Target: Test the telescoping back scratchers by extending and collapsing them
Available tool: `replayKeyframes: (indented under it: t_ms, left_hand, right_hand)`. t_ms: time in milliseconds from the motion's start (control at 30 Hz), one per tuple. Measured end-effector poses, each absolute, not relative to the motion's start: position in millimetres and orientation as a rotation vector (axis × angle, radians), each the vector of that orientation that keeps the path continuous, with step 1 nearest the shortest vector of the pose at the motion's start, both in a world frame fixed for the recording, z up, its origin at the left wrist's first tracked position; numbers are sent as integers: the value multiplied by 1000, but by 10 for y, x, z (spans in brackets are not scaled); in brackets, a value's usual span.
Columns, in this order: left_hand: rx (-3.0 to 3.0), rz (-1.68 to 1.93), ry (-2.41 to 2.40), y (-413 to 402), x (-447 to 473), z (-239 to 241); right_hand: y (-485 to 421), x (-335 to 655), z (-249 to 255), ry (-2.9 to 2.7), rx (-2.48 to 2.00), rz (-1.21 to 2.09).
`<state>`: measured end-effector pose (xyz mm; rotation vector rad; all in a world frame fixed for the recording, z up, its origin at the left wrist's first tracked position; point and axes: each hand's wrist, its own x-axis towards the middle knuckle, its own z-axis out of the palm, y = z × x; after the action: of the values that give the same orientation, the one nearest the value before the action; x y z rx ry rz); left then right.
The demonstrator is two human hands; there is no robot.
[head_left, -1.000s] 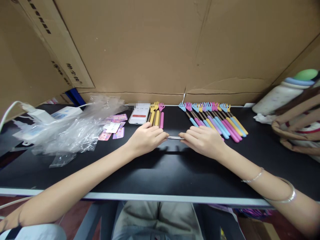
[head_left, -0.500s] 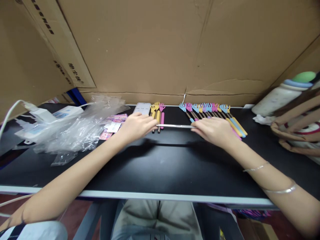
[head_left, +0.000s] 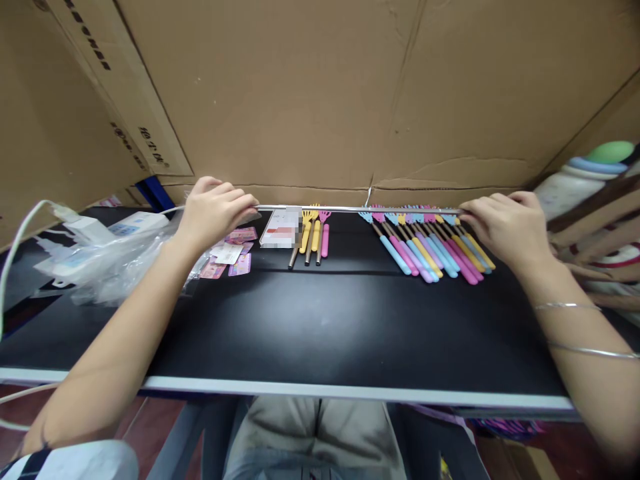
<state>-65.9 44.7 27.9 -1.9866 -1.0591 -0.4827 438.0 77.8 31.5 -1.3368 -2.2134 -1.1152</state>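
Observation:
A thin silver metal rod [head_left: 345, 209] stretches level between my two hands, raised above the table's far part. My left hand [head_left: 217, 210] is closed round its left end, above the plastic bags and cards. The rod's right end is in my closed right hand [head_left: 503, 223], over the row's right side. Whatever sits at either end is hidden by my fingers. Below the rod, several back scratchers [head_left: 425, 250] with hand-shaped heads and blue, pink, purple and yellow handles lie in a slanted row. A smaller group of yellow and pink ones [head_left: 316, 237] lies left of them, with bare metal tubes.
A phone [head_left: 279, 227], partly pixelated, lies beside the small group. Small printed cards [head_left: 240, 264], clear plastic bags [head_left: 130, 267] and a white power strip [head_left: 75, 260] are on the left. At right stand a bottle [head_left: 570, 183] and a tan bag [head_left: 595, 247]. Cardboard [head_left: 310, 100] walls the back.
My hands have moved far apart, left and right, and away from me toward the cardboard. Much more of the rod now shows between them.

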Motion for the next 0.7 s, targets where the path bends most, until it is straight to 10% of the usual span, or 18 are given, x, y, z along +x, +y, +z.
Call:
replayKeyframes:
  t_ms: [700]
  left_hand:
    - [-1919,-490,-1206,463,-1252,286]
  right_hand:
    - [928,5004,269,-1987,-1730,-1130]
